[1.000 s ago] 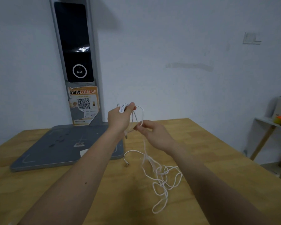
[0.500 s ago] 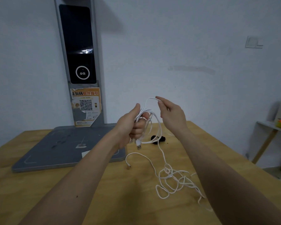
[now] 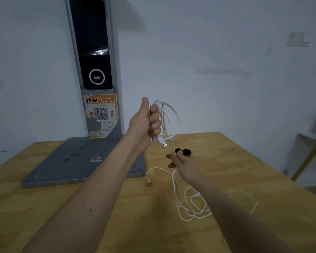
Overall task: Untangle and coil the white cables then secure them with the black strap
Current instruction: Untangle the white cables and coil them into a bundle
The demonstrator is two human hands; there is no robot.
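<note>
My left hand (image 3: pixel 146 125) is raised above the table, fist closed around several loops of the white cable (image 3: pixel 169 117). A USB plug (image 3: pixel 162 142) dangles below that fist. Lower down, my right hand (image 3: pixel 183 164) pinches the same cable's loose run between thumb and fingers. The remaining cable lies in a tangled heap (image 3: pixel 192 205) on the wooden table, under and beside my right forearm, with one small plug end (image 3: pixel 149 183) lying near the grey base. The black strap (image 3: pixel 183 151) rests on the table just beyond my right hand.
A grey flat base (image 3: pixel 77 161) with a tall dark-screened column (image 3: pixel 93 52) stands at the back left against the wall. The wooden table (image 3: pixel 244 170) ends at the right. A small side table (image 3: pixel 310 143) stands beyond that edge.
My right hand has dropped from above the coil down to table height, sliding along the cable. My left hand has lifted slightly, still holding the loops.
</note>
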